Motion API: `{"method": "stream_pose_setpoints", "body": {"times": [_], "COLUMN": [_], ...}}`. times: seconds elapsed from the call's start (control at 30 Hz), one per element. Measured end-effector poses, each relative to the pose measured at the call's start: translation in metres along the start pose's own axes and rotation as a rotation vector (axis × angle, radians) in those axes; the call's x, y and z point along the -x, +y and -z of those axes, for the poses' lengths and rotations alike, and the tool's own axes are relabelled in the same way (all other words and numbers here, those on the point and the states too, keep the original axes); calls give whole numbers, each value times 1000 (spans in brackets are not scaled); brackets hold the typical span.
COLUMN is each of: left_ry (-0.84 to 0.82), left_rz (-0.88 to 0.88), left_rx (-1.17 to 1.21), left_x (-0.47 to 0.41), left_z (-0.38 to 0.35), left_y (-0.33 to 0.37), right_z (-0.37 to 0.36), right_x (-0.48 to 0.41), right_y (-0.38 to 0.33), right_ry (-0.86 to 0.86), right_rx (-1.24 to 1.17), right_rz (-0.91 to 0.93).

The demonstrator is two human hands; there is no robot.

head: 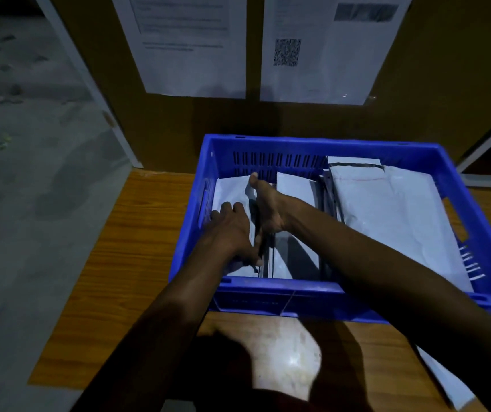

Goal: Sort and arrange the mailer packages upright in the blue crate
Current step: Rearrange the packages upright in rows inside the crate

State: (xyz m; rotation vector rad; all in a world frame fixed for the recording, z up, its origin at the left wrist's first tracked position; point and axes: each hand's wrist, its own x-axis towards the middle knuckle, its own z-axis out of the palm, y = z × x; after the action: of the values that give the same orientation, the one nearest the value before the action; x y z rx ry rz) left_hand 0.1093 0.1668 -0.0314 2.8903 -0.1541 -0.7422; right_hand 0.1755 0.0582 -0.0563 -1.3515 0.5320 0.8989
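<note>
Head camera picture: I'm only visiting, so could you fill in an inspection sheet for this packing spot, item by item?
Surface: wooden table, dimly lit, with a glare patch near the front edge.
Job's things: blue crate sits on the table. Upright mailers stand in its left half, and a large mailer leans slanted across its right half.
Clutter: loose mailer lies on the table outside the crate, partly hidden by the right arm.
Grippers (hands): left hand grips the leftmost upright mailers. Right hand, fingers straight, is slipped edge-on between them.
Cables: nothing seen.
Surroundings: brown board behind the crate carries two printed sheets, one with a QR code. Concrete floor lies to the left.
</note>
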Motion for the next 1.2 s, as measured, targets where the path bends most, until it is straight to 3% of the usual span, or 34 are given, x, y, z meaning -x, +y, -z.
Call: {"method": "stream_pose_setpoints", "body": {"times": [0.23,0.43,0.7,0.93,1.07,1.2], "left_ry": [-23,-59,-15,36,209,170], "left_rz": [6,-2,-3,-23,-124,-153], "left_rx": [23,29,89,155,48,9], "left_x": [-5,-5,-4,-8,-6,-6], "left_z": [2,3,0,0,1,1], "left_y": [-9,-8,-7,-16,-14,-12], "right_z": [-9,-1,-19,10,34,46], "right_x": [16,31,35,55,67,59], "right_y": [12,-5,19,-14,-30,-32], "right_ry": [-157,-16,-104,-19,128,177], "right_rx": [-16,69,152,1,241,481], "right_rz": [-15,38,-170,45,324,440]}}
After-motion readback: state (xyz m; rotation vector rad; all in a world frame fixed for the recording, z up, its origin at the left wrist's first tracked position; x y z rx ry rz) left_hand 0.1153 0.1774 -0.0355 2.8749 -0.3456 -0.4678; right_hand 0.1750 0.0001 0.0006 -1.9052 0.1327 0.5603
